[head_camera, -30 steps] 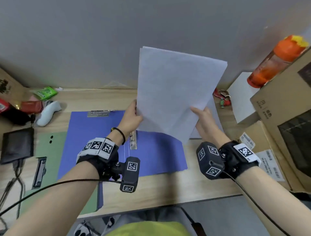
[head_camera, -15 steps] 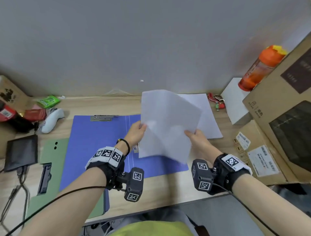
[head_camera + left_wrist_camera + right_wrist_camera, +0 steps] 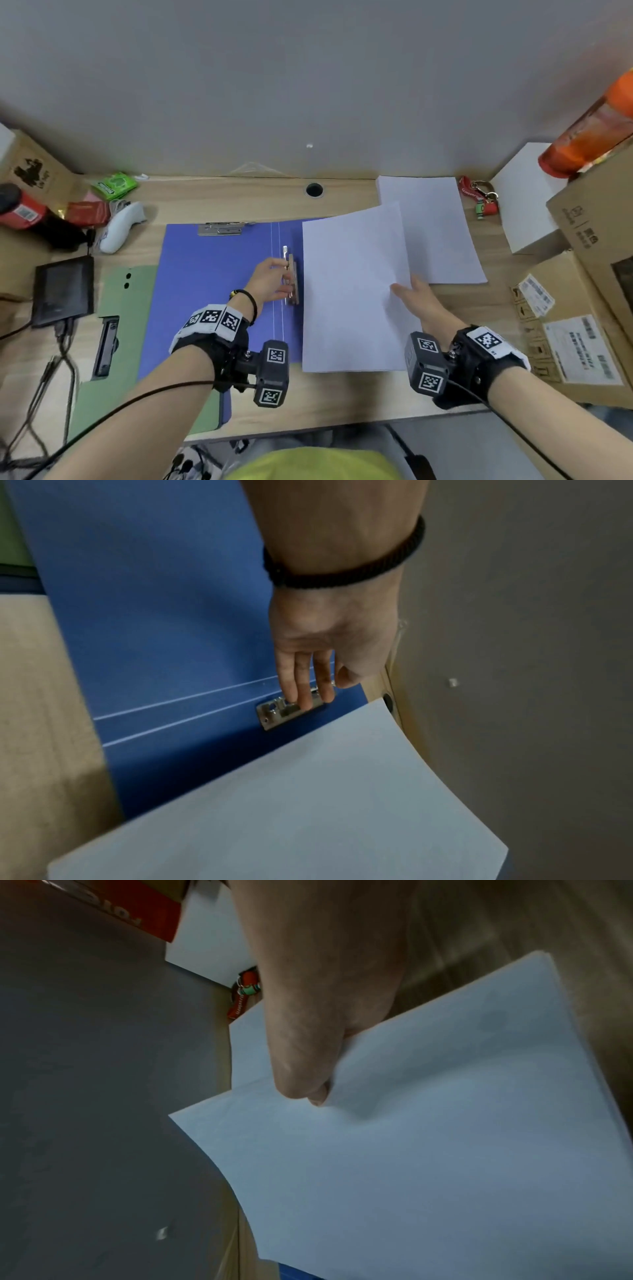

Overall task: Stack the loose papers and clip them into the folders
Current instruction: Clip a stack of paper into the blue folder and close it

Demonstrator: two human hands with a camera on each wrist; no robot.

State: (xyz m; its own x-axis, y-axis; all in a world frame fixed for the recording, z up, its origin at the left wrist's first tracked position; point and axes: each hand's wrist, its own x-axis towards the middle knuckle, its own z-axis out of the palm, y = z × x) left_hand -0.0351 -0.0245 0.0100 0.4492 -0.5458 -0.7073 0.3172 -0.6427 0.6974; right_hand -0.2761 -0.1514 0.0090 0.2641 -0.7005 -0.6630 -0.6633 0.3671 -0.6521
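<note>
On the open blue folder (image 3: 212, 291), the paper stack (image 3: 352, 291) lay beside the spring clip (image 3: 293, 279). Left hand (image 3: 270, 282) curled its fingers (image 3: 301, 685) on the clip lever; right hand (image 3: 419, 298) pinched the stack's edge. Step in hand: clipping. Next, probably, raising the lever and sliding the stack beneath.

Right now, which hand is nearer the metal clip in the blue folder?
Left. The left hand has its fingers on the metal clip; the right hand grips the paper stack off to the clip's right.
</note>
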